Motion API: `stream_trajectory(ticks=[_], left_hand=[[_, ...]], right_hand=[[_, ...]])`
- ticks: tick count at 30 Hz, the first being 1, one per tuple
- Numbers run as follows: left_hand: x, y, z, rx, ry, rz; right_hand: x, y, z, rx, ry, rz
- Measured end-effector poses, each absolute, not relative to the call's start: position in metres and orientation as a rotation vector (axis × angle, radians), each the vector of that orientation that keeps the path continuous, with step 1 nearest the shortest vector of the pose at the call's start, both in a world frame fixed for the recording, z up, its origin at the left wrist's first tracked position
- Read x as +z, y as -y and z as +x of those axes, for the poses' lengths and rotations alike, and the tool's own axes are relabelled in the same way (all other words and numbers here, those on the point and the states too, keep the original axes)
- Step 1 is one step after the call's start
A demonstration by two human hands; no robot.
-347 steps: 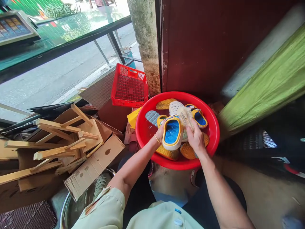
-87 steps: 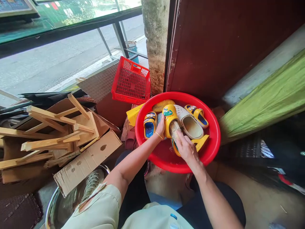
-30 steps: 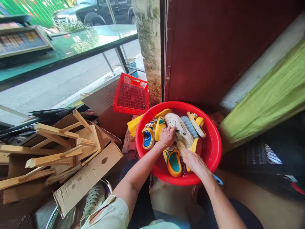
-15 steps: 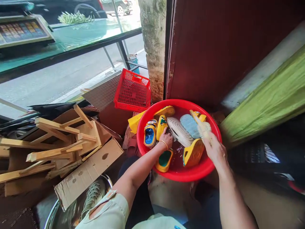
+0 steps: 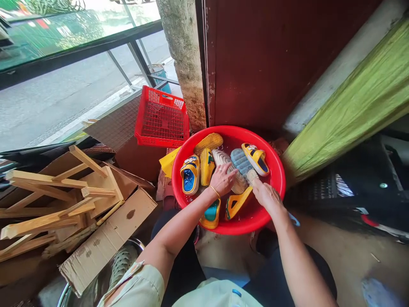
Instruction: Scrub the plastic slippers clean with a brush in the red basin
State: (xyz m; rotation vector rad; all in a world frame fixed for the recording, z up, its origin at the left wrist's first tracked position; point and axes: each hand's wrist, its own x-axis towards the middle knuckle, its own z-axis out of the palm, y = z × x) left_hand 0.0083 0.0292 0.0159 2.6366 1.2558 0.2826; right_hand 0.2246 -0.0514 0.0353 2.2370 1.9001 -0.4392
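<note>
My left hand (image 5: 223, 179), with a gold bangle at the wrist, holds a cream clog (image 5: 238, 185) sole-up in the shallow water of a red plastic basin (image 5: 243, 132). My right hand (image 5: 266, 196) grips a scrub brush (image 5: 252, 175), mostly hidden by my fingers, and presses it to a blue-grey sole (image 5: 241, 162). Around them lie several yellow slippers, including a blue-lined one (image 5: 190, 175) at the left and a teal-lined one (image 5: 211, 215) at the near rim.
A red plastic crate (image 5: 161, 117) stands behind the basin, beside a concrete pillar (image 5: 182, 55) and a dark red door (image 5: 255, 55). Wooden slats and cardboard (image 5: 108, 213) are piled at the left. Green cloth (image 5: 348, 94) hangs at the right.
My right hand has moved left, bringing the brush onto the blue-grey sole. My left hand has moved right onto the cream clog. The view has shifted, and the basin sits further left.
</note>
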Motion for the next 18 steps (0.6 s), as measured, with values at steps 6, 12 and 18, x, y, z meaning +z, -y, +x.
stream_trajectory(ticks=[6,12,18], left_hand=[[0.000,-0.025,0.013,0.042,-1.136,2.639],[-0.010,-0.025,0.013,-0.178,-1.185,2.590],[-0.014,-0.024,0.008,-0.227,-1.196,2.575]], right_hand=[[0.035,0.055,0.207,-0.457,-1.821,2.215],[0.041,0.056,0.200,-0.525,-1.790,2.191],[0.052,0.062,0.204,-0.557,-1.860,2.249]])
